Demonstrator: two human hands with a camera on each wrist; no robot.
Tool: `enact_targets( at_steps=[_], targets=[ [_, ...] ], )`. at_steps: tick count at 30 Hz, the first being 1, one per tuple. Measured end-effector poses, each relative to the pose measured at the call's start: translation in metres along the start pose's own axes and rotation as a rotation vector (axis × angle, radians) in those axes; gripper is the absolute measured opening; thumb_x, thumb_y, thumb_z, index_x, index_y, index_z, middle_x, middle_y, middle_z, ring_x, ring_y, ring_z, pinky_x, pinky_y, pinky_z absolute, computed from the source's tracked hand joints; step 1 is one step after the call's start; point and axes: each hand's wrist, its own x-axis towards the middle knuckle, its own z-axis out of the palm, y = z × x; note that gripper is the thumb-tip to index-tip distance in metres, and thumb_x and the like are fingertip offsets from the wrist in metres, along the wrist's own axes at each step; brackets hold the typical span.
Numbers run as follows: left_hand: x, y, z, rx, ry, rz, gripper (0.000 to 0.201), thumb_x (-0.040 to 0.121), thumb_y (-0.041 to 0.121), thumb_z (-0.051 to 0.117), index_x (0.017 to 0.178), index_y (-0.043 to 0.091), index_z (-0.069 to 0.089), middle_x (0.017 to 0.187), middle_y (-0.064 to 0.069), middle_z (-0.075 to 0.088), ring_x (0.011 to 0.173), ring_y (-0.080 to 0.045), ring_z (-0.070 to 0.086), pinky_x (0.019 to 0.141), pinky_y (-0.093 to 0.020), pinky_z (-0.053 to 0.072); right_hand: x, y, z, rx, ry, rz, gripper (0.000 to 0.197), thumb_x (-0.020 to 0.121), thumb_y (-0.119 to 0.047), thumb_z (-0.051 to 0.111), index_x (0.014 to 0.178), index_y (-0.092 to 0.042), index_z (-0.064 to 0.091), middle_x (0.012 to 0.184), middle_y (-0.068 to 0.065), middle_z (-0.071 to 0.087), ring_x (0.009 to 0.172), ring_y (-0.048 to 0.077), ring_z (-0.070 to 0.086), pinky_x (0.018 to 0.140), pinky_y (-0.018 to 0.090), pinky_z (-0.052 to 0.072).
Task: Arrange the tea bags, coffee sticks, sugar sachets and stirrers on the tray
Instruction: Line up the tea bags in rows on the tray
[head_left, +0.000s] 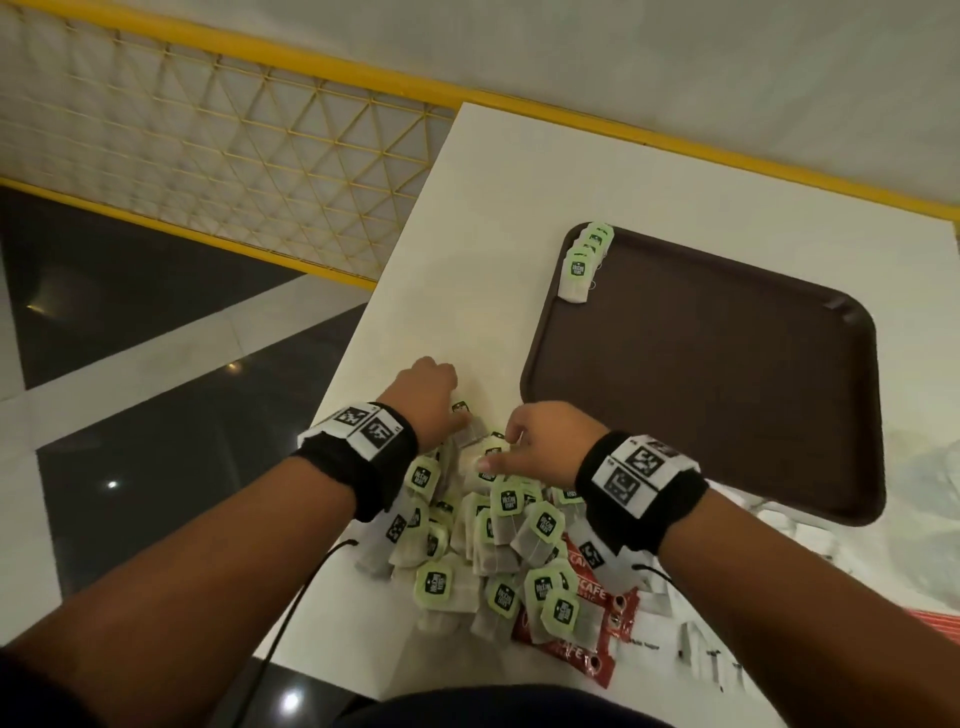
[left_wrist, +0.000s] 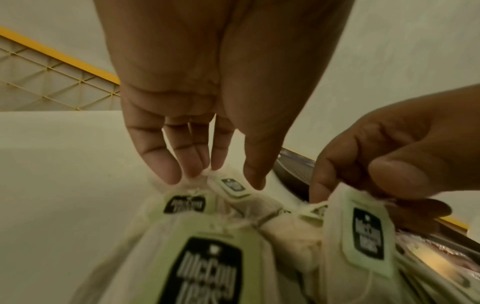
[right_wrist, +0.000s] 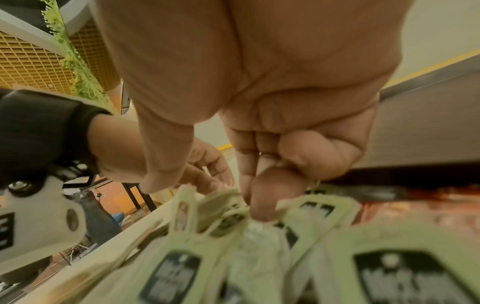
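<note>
A heap of tea bags (head_left: 498, 519) with green tags lies on the white table (head_left: 493, 234) in front of me. My left hand (head_left: 457, 410) is at the heap's far edge; its thumb and fingertips (left_wrist: 182, 170) pinch one tea bag (left_wrist: 232, 186). My right hand (head_left: 498, 447) pinches the top of another tea bag (left_wrist: 369, 232) between thumb and index finger. Red coffee sticks (head_left: 587, 564) lie under the heap, with white sugar sachets (head_left: 691, 639) to their right. The brown tray (head_left: 701, 389) holds a short row of tea bags (head_left: 584, 260) in its far left corner.
The table's left edge (head_left: 363, 312) drops to a dark tiled floor. A yellow mesh railing (head_left: 234, 156) runs behind the table. Crumpled clear plastic (head_left: 924, 467) lies right of the tray. Most of the tray's surface is bare.
</note>
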Motion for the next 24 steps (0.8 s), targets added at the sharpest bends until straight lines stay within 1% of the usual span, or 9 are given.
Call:
enact_targets(
  at_steps=[2,5,8,11,14,17,19,21,24],
  targets=[
    [-0.002,0.003,0.002,-0.003,0.006,-0.006,0.048,0.086,0.039,0.071,0.121,0.011,0.053,0.12,-0.011,0.048,0.107,-0.031,0.054,0.092,-0.04,0.046,0.001,-0.006,0.012,-0.033,0.006,0.005,0.071,0.073,-0.072,0.065,0.112,-0.013,0.059,0.104,0.002,0.064,0.092,0.019,0.061,0.08,0.037,0.053],
    [-0.003,0.001,0.005,-0.04,0.014,-0.02,0.044,0.082,0.036,0.076,0.111,0.012,0.053,0.114,-0.009,0.048,0.102,-0.029,0.054,0.088,-0.038,0.046,0.002,-0.01,0.023,-0.054,0.045,0.002,0.069,0.075,-0.067,0.069,0.117,-0.014,0.055,0.108,0.002,0.059,0.095,0.019,0.058,0.076,0.034,0.05],
    [-0.002,-0.003,0.006,-0.104,0.034,-0.019,0.04,0.077,0.031,0.08,0.098,0.017,0.049,0.103,-0.004,0.049,0.089,-0.024,0.051,0.076,-0.033,0.044,0.004,-0.009,0.027,0.047,0.129,0.014,0.043,0.078,-0.049,0.074,0.102,-0.017,0.058,0.096,-0.001,0.06,0.086,0.018,0.06,0.074,0.034,0.052],
    [-0.004,-0.007,0.007,-0.186,0.042,0.023,0.037,0.076,0.02,0.078,0.093,0.015,0.046,0.086,-0.001,0.051,0.076,-0.022,0.049,0.064,-0.031,0.039,0.005,-0.005,0.029,0.228,0.189,0.011,0.022,0.079,-0.031,0.077,0.089,-0.018,0.062,0.083,-0.006,0.06,0.077,0.014,0.06,0.068,0.027,0.049],
    [-0.006,-0.011,0.008,-0.304,0.052,0.062,0.032,0.079,0.015,0.075,0.097,0.016,0.049,0.086,0.003,0.053,0.075,-0.021,0.052,0.067,-0.032,0.043,0.003,-0.001,0.03,0.31,0.221,-0.054,0.013,0.081,-0.024,0.076,0.086,-0.018,0.065,0.078,-0.008,0.059,0.07,0.008,0.055,0.059,0.02,0.041],
    [-0.009,-0.014,0.005,-0.455,0.066,0.088,0.025,0.086,0.018,0.072,0.104,0.021,0.056,0.09,0.007,0.055,0.077,-0.015,0.058,0.067,-0.025,0.045,0.0,0.002,0.028,0.374,0.238,-0.12,0.009,0.082,-0.02,0.074,0.085,-0.019,0.065,0.078,-0.005,0.062,0.072,0.012,0.058,0.066,0.024,0.047],
    [-0.011,-0.013,0.0,-0.531,0.081,0.107,0.024,0.087,0.019,0.071,0.108,0.021,0.059,0.088,0.008,0.057,0.077,-0.012,0.059,0.07,-0.022,0.046,-0.003,0.006,0.021,0.401,0.231,-0.171,0.009,0.083,-0.019,0.073,0.086,-0.021,0.065,0.079,-0.006,0.063,0.073,0.01,0.059,0.067,0.021,0.047],
    [-0.014,-0.009,-0.008,-0.582,0.114,0.125,0.019,0.086,0.022,0.073,0.102,0.019,0.063,0.084,0.008,0.061,0.076,-0.008,0.059,0.071,-0.019,0.045,-0.006,0.009,0.009,0.42,0.242,-0.224,0.008,0.085,-0.018,0.072,0.087,-0.021,0.065,0.081,-0.005,0.064,0.072,0.008,0.059,0.066,0.02,0.048],
    [-0.014,0.003,-0.016,-0.668,0.108,0.174,0.011,0.089,0.025,0.071,0.092,0.017,0.064,0.079,0.004,0.064,0.073,-0.009,0.057,0.071,-0.024,0.046,-0.01,0.011,-0.013,0.472,0.264,-0.28,0.006,0.087,-0.016,0.07,0.092,-0.018,0.069,0.085,0.003,0.069,0.078,0.019,0.064,0.072,0.03,0.053]
  ],
)
